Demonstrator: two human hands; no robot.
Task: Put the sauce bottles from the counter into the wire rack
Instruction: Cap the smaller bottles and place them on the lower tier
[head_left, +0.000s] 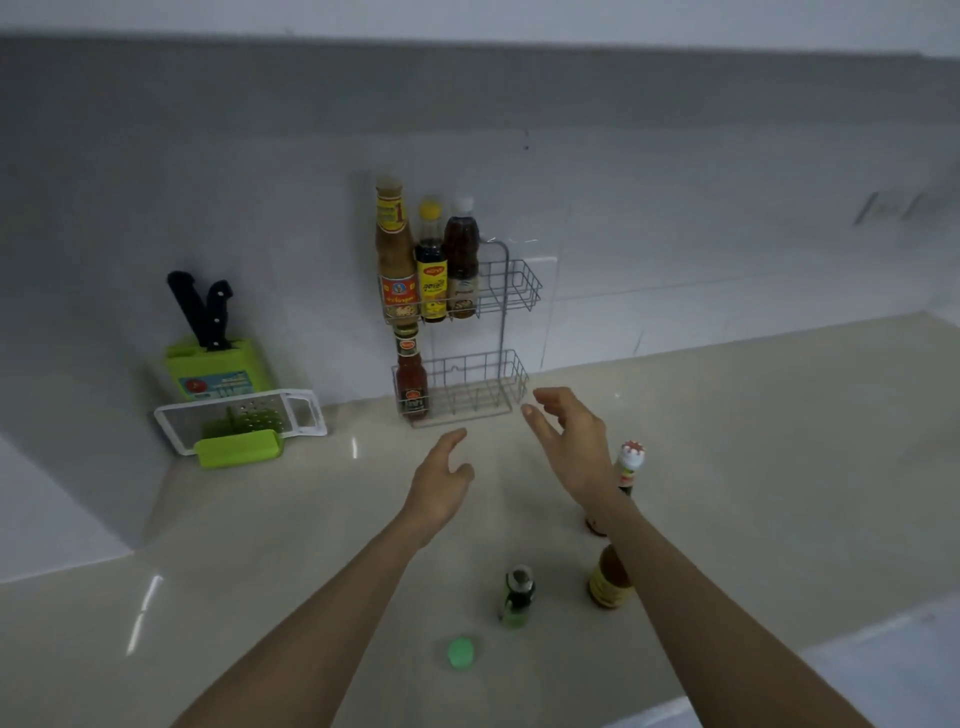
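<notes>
A two-tier wire rack (511, 291) stands against the wall. Its top tier holds a tall brown sauce bottle (396, 249), a yellow-capped dark bottle (431, 265) and a white-capped brown bottle (462, 260). A red sauce bottle (412, 379) stands at the left of the bottom tier. On the counter stand a bottle with a red-and-white cap (630, 465), an amber bottle (608, 579), a small green bottle (518, 597) and a green-capped item (461, 652). My left hand (441, 483) and right hand (571, 441) hover empty, fingers apart, in front of the rack.
At the back left stand a green knife block (218, 364) with black-handled knives and a white grater with a green holder (239, 421). The beige counter (779, 467) stretches right; its front edge runs along the lower right.
</notes>
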